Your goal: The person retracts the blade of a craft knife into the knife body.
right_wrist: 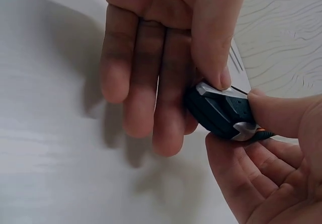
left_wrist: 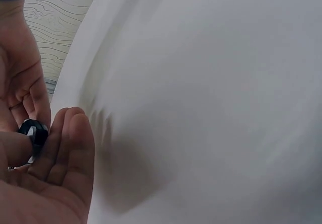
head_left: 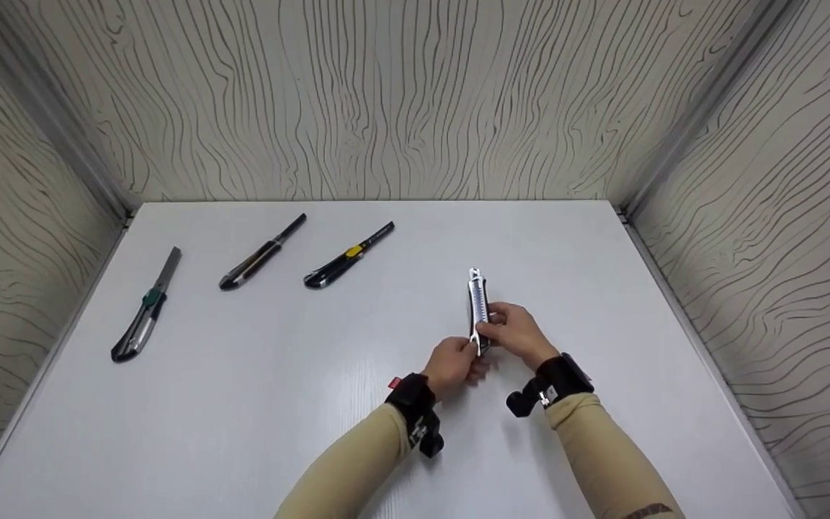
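Observation:
A silver and dark snap-off utility knife (head_left: 478,306) stands out toward the far side of the table, held by both hands. My right hand (head_left: 519,333) grips its body from the right, the thumb on top. My left hand (head_left: 451,362) pinches the near end between thumb and fingers. In the right wrist view the knife's dark end (right_wrist: 219,110) lies between both thumbs and fingers, while other fingers of the left hand (right_wrist: 161,78) extend loosely. The left wrist view shows only a small part of the knife (left_wrist: 35,129); the rest is hidden by the hands.
Three more utility knives lie with blades extended on the white table (head_left: 256,411): one with a green slider (head_left: 145,310) at far left, a dark brownish one (head_left: 256,259), and a black one with a yellow slider (head_left: 346,259). Patterned panels (head_left: 357,94) enclose the table.

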{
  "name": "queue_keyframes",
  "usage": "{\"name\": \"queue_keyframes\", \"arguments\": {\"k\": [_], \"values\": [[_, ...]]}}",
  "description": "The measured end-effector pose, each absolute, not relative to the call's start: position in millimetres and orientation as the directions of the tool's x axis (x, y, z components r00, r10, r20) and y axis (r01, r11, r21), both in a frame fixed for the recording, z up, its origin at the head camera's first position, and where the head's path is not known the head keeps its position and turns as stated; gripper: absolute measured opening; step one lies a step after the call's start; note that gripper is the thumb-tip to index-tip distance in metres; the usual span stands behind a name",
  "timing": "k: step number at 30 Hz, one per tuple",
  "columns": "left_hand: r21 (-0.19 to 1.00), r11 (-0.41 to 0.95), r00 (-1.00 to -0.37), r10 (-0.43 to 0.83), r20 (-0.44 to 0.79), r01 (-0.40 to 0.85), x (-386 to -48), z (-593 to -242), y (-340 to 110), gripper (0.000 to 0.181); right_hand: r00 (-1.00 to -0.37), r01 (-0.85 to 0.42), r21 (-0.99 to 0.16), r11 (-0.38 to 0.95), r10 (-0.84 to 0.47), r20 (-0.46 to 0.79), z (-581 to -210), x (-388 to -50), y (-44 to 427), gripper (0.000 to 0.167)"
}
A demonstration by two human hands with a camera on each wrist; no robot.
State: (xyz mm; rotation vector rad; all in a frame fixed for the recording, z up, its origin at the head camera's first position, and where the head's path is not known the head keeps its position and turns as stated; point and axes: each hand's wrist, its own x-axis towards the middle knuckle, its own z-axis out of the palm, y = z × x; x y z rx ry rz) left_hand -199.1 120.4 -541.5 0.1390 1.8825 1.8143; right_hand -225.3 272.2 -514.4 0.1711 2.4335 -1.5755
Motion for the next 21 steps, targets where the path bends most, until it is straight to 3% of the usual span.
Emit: {"name": "queue_keyframes", "arguments": {"k": [12, 21], "values": [[0.954, 0.087, -0.848, 0.441, -0.296, -0.287, -198.5, -537.8, 137.6, 0.026, -0.957, 0.240, -0.857, 0.456, -0.036, -0.287, -513.7, -226.7, 301.8, 0.050], [0.938, 0.141, -0.833, 0.432, -0.346, -0.316, -198.1, -540.4, 128.6, 0.031, -0.949, 0.293, -0.770, 0.567, 0.073, -0.307, -516.1, -227.6, 328.8, 0.049]]}}
